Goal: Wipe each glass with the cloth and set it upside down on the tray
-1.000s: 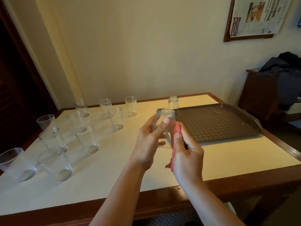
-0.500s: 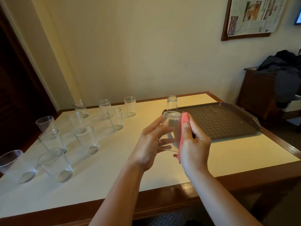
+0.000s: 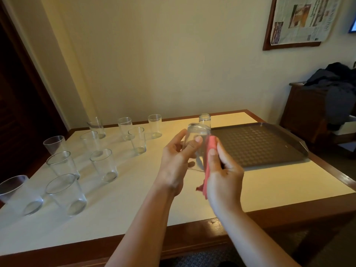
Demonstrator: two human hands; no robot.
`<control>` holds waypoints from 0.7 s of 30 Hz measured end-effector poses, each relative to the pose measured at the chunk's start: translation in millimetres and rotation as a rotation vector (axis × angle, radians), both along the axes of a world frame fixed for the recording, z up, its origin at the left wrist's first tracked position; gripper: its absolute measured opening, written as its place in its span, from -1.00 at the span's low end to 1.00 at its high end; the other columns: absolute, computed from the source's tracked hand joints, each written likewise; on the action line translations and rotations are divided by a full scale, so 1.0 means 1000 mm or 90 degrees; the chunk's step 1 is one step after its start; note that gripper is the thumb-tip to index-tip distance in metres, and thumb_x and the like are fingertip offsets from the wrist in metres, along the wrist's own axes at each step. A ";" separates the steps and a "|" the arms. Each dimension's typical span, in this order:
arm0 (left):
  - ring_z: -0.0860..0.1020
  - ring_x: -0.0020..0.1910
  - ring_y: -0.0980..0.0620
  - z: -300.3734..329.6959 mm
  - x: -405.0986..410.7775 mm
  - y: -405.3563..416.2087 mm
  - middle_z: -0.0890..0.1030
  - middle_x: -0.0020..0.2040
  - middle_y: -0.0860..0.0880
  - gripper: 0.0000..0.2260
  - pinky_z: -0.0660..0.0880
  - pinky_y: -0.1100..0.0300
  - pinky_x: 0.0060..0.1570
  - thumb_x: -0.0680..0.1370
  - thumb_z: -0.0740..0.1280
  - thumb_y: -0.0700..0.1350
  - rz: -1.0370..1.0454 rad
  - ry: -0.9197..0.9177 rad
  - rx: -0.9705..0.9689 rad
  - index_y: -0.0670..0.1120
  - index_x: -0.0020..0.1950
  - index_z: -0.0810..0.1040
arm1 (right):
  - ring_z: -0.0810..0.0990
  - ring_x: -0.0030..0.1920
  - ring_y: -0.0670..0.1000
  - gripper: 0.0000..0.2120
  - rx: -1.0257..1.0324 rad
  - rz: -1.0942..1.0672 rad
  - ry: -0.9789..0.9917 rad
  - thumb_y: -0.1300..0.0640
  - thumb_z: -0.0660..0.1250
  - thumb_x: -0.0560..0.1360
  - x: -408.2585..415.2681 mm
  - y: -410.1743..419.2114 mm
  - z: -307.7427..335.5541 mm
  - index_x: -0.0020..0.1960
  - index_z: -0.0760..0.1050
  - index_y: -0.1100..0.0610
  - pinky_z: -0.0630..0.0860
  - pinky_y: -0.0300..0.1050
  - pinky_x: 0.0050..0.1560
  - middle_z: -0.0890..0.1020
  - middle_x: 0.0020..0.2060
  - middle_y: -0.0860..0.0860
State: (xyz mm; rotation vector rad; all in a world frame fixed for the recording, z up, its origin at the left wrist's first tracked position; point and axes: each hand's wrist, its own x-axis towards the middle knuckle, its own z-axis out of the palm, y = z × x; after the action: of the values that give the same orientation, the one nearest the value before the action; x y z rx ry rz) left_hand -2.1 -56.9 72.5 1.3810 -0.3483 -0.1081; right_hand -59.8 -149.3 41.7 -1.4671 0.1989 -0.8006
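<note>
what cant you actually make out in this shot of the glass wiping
Head view, the only one:
- Held glass: its right side is hidden by the pink cloth and right hand; left hand fingers cover its left side.
- Leftmost glass: cut off by the frame edge.
- Newspaper on the wall: print too small.

Left hand (image 3: 176, 160) grips inverted glass (image 3: 196, 143) above table (image 3: 134, 189); right hand (image 3: 223, 176) presses pink cloth (image 3: 209, 151) on its side. Tray (image 3: 258, 145) near right edge, one upside-down glass (image 3: 205, 120) at its far-left corner.
</note>
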 end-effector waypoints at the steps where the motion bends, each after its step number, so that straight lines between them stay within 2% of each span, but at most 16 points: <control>1: 0.59 -0.19 0.14 0.000 0.001 0.000 0.68 -0.15 0.14 -0.71 0.46 0.13 -0.13 0.58 0.48 0.03 0.021 -0.009 0.009 0.09 0.29 0.63 | 0.65 -0.21 -0.09 -0.65 -0.001 0.010 -0.001 0.01 0.26 0.62 -0.006 0.007 -0.005 0.40 0.46 -0.13 0.65 0.08 -0.33 0.68 0.03 -0.22; 2: 0.61 -0.14 0.12 -0.001 0.002 0.000 0.70 -0.15 0.16 -0.79 0.48 0.10 -0.08 0.61 0.42 0.07 0.024 0.000 0.019 0.11 0.23 0.67 | 0.62 -0.31 -0.09 -0.65 -0.002 0.019 -0.003 0.02 0.26 0.61 -0.010 0.011 -0.010 0.39 0.46 -0.13 0.63 0.05 -0.38 0.68 0.06 -0.10; 3: 0.65 -0.05 0.06 -0.002 0.001 0.000 0.73 -0.08 0.14 -0.82 0.51 0.05 -0.01 0.64 0.36 0.11 0.015 0.035 0.020 0.16 0.19 0.69 | 0.62 -0.31 -0.11 -0.65 -0.007 0.017 -0.001 0.04 0.26 0.61 -0.011 0.011 -0.013 0.39 0.46 -0.12 0.64 0.03 -0.34 0.68 0.09 -0.05; 5: 0.69 0.12 -0.10 -0.004 0.000 0.002 0.75 0.11 0.00 -0.79 0.53 -0.05 0.10 0.68 0.25 0.17 -0.047 0.102 0.022 0.34 0.14 0.69 | 0.65 -0.01 -0.21 -0.66 -0.011 0.000 0.000 0.08 0.26 0.62 -0.003 0.002 -0.008 0.39 0.46 -0.07 0.66 0.02 -0.02 0.63 0.19 -0.14; 6: 0.69 0.13 -0.14 -0.005 0.000 0.003 0.74 0.17 -0.06 -0.78 0.52 -0.07 0.09 0.69 0.24 0.15 -0.073 0.113 0.025 0.38 0.15 0.68 | 0.62 0.11 -0.21 -0.66 -0.005 -0.005 0.001 0.09 0.26 0.63 0.003 -0.004 -0.003 0.40 0.47 -0.04 0.63 0.02 0.09 0.62 0.20 -0.15; 7: 0.69 0.07 -0.15 -0.006 -0.002 0.004 0.73 0.17 -0.10 -0.79 0.52 -0.07 0.04 0.69 0.27 0.12 -0.087 0.110 0.013 0.35 0.18 0.68 | 0.62 0.14 -0.19 -0.66 0.001 -0.009 0.002 0.10 0.26 0.63 0.008 -0.010 0.003 0.40 0.48 -0.02 0.63 0.03 0.11 0.63 0.19 -0.15; 8: 0.68 0.00 -0.14 -0.009 -0.001 0.003 0.73 0.15 -0.12 -0.80 0.52 -0.05 -0.01 0.67 0.33 0.10 -0.088 0.095 -0.008 0.28 0.25 0.67 | 0.64 0.09 -0.19 -0.66 0.005 -0.010 0.002 0.09 0.26 0.64 0.011 -0.015 0.008 0.40 0.49 -0.01 0.66 0.01 0.04 0.64 0.17 -0.15; 10: 0.63 -0.13 -0.01 -0.006 -0.003 0.001 0.72 0.01 -0.03 -0.69 0.53 0.10 -0.13 0.58 0.45 0.09 -0.051 0.050 -0.033 0.10 0.30 0.65 | 0.66 -0.02 -0.20 -0.66 -0.002 0.004 -0.005 0.07 0.25 0.64 0.009 -0.013 0.011 0.40 0.49 -0.03 0.68 -0.07 -0.21 0.65 0.16 -0.14; 12: 0.59 -0.23 0.11 -0.001 -0.002 -0.001 0.69 -0.16 0.12 -0.75 0.49 0.24 -0.23 0.57 0.46 0.08 -0.009 0.022 -0.030 0.01 0.19 0.66 | 0.67 -0.04 -0.16 -0.66 -0.036 0.001 -0.011 0.07 0.26 0.63 0.000 -0.004 0.002 0.40 0.47 -0.07 0.66 -0.12 -0.25 0.65 0.19 -0.10; 13: 0.62 -0.23 0.13 0.000 -0.002 -0.001 0.70 -0.16 0.14 -0.80 0.51 0.24 -0.23 0.61 0.39 0.09 -0.006 0.029 -0.027 0.02 0.16 0.66 | 0.68 -0.09 -0.13 -0.66 -0.042 0.001 -0.009 0.07 0.26 0.63 -0.005 0.001 -0.004 0.39 0.47 -0.08 0.66 -0.08 -0.27 0.65 0.20 -0.07; 14: 0.67 -0.15 0.10 0.000 -0.001 0.000 0.74 -0.08 0.10 -0.79 0.54 0.20 -0.16 0.66 0.31 0.11 -0.013 0.051 -0.022 0.07 0.18 0.65 | 0.68 -0.13 -0.09 -0.66 -0.040 0.000 -0.006 0.07 0.27 0.62 -0.008 0.005 -0.007 0.39 0.47 -0.09 0.66 -0.01 -0.29 0.65 0.20 -0.05; 16: 0.70 0.09 -0.10 -0.001 0.001 0.002 0.73 0.15 -0.07 -0.77 0.54 0.01 0.05 0.70 0.20 0.15 -0.046 0.101 -0.005 0.22 0.27 0.61 | 0.68 0.00 -0.06 -0.66 -0.031 -0.010 -0.003 0.07 0.27 0.62 -0.005 0.001 -0.006 0.39 0.47 -0.07 0.67 0.14 -0.17 0.65 0.18 -0.11; 17: 0.68 0.14 -0.17 0.000 0.000 0.003 0.72 0.19 -0.13 -0.76 0.52 -0.05 0.09 0.71 0.19 0.13 -0.071 0.111 0.002 0.26 0.28 0.60 | 0.67 0.05 -0.08 -0.66 -0.024 -0.014 -0.003 0.07 0.27 0.62 0.000 -0.005 -0.002 0.39 0.48 -0.05 0.68 0.12 -0.14 0.66 0.14 -0.17; 19: 0.67 0.05 -0.19 -0.003 0.000 0.005 0.72 0.15 -0.14 -0.77 0.51 -0.06 0.05 0.71 0.25 0.08 -0.109 0.091 -0.009 0.24 0.28 0.65 | 0.66 -0.05 -0.23 -0.66 -0.004 -0.013 -0.015 0.09 0.26 0.63 0.007 -0.016 0.012 0.39 0.49 0.01 0.64 -0.18 -0.27 0.66 -0.02 -0.30; 20: 0.66 -0.02 -0.14 -0.003 -0.001 0.004 0.72 0.10 -0.12 -0.77 0.52 -0.02 0.00 0.68 0.32 0.06 -0.111 0.068 -0.023 0.17 0.31 0.65 | 0.64 -0.11 -0.28 -0.67 0.002 -0.010 -0.027 0.10 0.25 0.64 0.010 -0.019 0.016 0.39 0.50 0.02 0.58 -0.30 -0.35 0.67 -0.04 -0.30; 21: 0.66 -0.09 -0.05 -0.002 -0.002 0.002 0.71 0.04 -0.07 -0.72 0.53 0.04 -0.07 0.64 0.39 0.04 -0.095 0.044 -0.030 0.09 0.35 0.63 | 0.63 -0.13 -0.30 -0.67 -0.003 -0.008 -0.034 0.11 0.25 0.64 0.010 -0.019 0.017 0.39 0.50 0.01 0.54 -0.35 -0.36 0.67 0.00 -0.26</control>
State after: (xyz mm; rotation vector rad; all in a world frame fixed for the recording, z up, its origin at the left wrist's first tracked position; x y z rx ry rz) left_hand -3.9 -54.7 70.4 1.3000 -0.3928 -0.2686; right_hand -49.5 -167.9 59.0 -1.4480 0.1666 -0.8500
